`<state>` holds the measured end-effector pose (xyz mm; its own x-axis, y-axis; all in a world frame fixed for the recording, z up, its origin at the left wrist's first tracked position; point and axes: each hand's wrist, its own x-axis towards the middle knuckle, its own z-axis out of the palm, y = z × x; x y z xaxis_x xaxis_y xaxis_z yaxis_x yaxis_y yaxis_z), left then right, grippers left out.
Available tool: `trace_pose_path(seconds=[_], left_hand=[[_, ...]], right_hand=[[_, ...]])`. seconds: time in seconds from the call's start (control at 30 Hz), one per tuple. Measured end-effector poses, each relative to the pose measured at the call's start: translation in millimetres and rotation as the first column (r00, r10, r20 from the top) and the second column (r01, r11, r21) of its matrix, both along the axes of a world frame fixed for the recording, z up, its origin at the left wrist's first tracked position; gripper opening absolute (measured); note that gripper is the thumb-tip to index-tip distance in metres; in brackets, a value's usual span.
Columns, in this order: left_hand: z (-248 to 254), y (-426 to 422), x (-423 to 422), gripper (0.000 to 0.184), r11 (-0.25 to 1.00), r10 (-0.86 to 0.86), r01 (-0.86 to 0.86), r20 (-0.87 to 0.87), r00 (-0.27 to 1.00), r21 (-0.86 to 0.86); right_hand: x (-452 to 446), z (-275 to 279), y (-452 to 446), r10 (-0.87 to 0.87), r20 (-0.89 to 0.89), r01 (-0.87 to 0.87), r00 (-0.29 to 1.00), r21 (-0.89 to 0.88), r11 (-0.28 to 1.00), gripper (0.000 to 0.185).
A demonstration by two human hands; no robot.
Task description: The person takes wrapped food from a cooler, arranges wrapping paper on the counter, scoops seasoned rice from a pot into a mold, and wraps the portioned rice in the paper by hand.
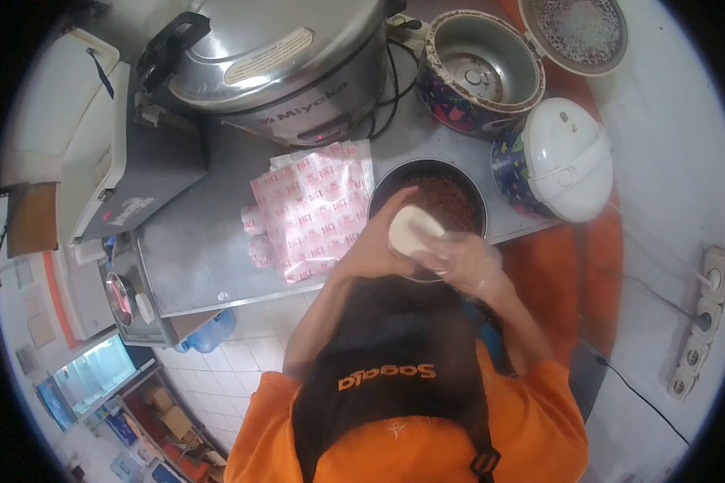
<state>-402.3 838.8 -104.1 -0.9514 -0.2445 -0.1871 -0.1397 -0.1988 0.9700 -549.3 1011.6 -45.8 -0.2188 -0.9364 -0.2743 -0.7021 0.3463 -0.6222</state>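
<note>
My left hand (381, 239) is closed around a pale, cream-coloured oval piece (415, 231), whose kind I cannot make out. It is held over the near side of a round dark-rimmed pot (372, 211). Crumbly reddish-brown food (451, 201) fills the pot's visible inside. My right hand (471, 264), in a clear plastic glove, is at the right side of the pale piece. Motion smears its fingers, so their grip does not show. Left of the pot lie sheets of pink-and-white printed wrapping paper (314, 209).
A large steel rice cooker (298, 113) stands behind the paper. An open flowered pot (459, 109) and a white-lidded container (572, 169) stand to the right. A grey cool box (157, 169) is on the left. The metal table's front edge (209, 306) runs before me.
</note>
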Motion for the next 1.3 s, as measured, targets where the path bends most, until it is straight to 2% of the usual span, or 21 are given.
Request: trace_pose_path(seconds=[0.1,0.13,0.23,0.33,0.37,0.4,0.47,0.5,0.53,0.6,0.67,0.77,0.8,0.87,0.9,1.0,1.13,1.17,1.27,1.3], left_hand=[[-1,4,1,0.116,0.987,-0.057,0.057,0.0,0.998,-0.152],[-4,6,2,0.115,0.974,-0.07,0.069,0.003,0.998,-0.215],[-6,8,1,0.114,0.968,0.029,-0.032,-0.016,0.999,-0.248],[-9,17,-2,0.113,0.904,0.237,-0.257,-0.102,0.966,-0.341],[-12,18,-4,0.111,0.901,0.265,-0.287,-0.109,0.958,-0.325],[-11,20,-6,0.111,0.874,0.27,-0.304,-0.14,0.953,-0.379],[-9,22,-14,0.11,0.816,0.26,-0.328,-0.204,0.944,-0.477],[-8,22,-14,0.108,0.73,0.262,-0.333,-0.206,0.943,-0.598],[-8,20,-14,0.107,0.749,0.263,-0.325,-0.191,0.946,-0.578],[-7,17,-10,0.106,0.785,0.264,-0.303,-0.15,0.953,-0.541],[5,14,-6,0.106,0.799,0.292,-0.348,-0.19,0.937,-0.491],[6,4,9,0.108,0.789,0.321,-0.373,-0.19,0.928,-0.488],[7,1,20,0.109,0.772,0.338,-0.377,-0.173,0.925,-0.512],[2,-2,38,0.11,0.803,0.454,-0.488,-0.178,0.873,-0.343],[-3,-3,48,0.111,0.806,0.508,-0.534,-0.165,0.845,-0.255],[-27,-20,78,0.113,0.829,0.509,-0.527,-0.138,0.85,-0.187],[-30,-8,95,0.117,0.87,0.493,-0.493,-0.05,0.869,0.016],[-35,-5,99,0.119,0.877,0.48,-0.479,-0.044,0.876,0.03],[-40,10,98,0.12,0.874,0.465,-0.454,-0.03,0.885,0.176],[-42,15,95,0.119,0.875,0.467,-0.455,-0.039,0.884,0.167]], right_hand=[[6,-1,-7,0.007,0.106,-0.028,0.994,0.206,0.978,0.048],[5,0,-8,-0.008,0.103,-0.014,0.995,0.208,0.978,0.047],[1,1,-7,-0.097,0.133,0.072,0.986,0.18,0.981,0.047],[-3,1,-3,-0.255,0.261,0.232,0.931,0.115,0.966,0.048],[0,1,-3,-0.323,0.305,0.3,0.896,0.119,0.946,0.048],[6,1,-1,-0.392,0.349,0.371,0.851,0.131,0.92,0.047],[27,-8,-6,-0.418,0.32,0.374,0.85,0.194,0.907,0.047],[36,-24,-3,-0.411,0.373,0.408,0.832,0.093,0.908,0.046],[42,-29,-9,-0.393,0.424,0.439,0.816,-0.013,0.898,0.045],[40,-28,-8,-0.423,0.431,0.448,0.797,0.047,0.893,0.046],[25,-30,0,-0.4,0.494,0.408,0.772,0.097,0.908,0.048],[-5,10,8,-0.517,0.482,0.505,0.707,0.167,0.847,0.059],[-17,14,8,-0.553,0.433,0.515,0.712,0.214,0.83,0.061],[-28,3,7,-0.475,0.141,0.442,0.869,0.211,0.872,0.062],[-30,-7,7,-0.414,-0.008,0.405,0.91,0.226,0.886,0.062],[-29,-55,-5,-0.107,-0.241,0.163,0.965,0.226,0.96,0.06],[-11,-30,-56,-0.033,-0.206,0.132,0.978,0.485,0.865,0.054],[-6,-33,-61,0.077,-0.226,0.054,0.971,0.521,0.852,0.056],[20,-66,-61,0.057,-0.212,0.036,0.976,0.407,0.913,0.058],[26,-72,-69,0.015,-0.098,0.031,0.995,0.448,0.894,0.062]])
